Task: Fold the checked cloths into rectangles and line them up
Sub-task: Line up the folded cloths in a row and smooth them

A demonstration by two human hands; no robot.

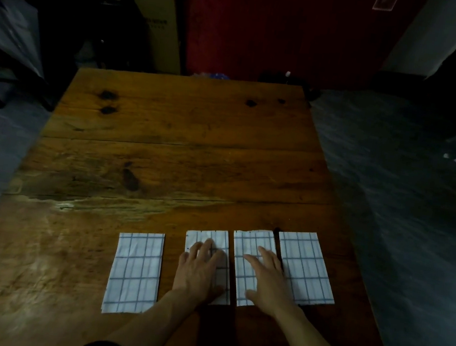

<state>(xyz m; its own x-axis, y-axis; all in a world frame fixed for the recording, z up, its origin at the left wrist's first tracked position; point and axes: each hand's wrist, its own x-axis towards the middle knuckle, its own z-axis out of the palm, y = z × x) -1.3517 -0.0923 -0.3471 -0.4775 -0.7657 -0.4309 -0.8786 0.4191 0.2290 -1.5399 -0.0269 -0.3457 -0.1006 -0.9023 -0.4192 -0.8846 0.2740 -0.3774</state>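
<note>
Head view, table: a wooden table (167,142) of broad planks with dark knots, seen from above at its near edge.
Head view, cloths: four white checked cloths folded into upright rectangles lie in a row along the near right part of the table.
First cloth: the leftmost cloth (135,272) lies alone, a clear gap from the next, and sits slightly nearer the person than the others.
Second cloth: the second cloth (223,239) lies flat under the left hand, with only a narrow strip of wood between it and the third.
Third cloth: the third cloth (247,261) lies under the right hand, its far edge a little ragged.
Fourth cloth: the rightmost cloth (306,265) lies just beside the third, untouched apart from the right hand's outer edge near its border.
Left hand: the left hand (202,270) rests palm down on the second cloth, fingers straight and slightly spread, gripping nothing.
Right hand: the right hand (268,281) lies flat on the third cloth, fingers extended, thumb out to the left, holding nothing.
Surroundings: a dark floor (392,178) around the table; a red door (282,27) and a tall cardboard box (157,11) beyond the far edge.
</note>
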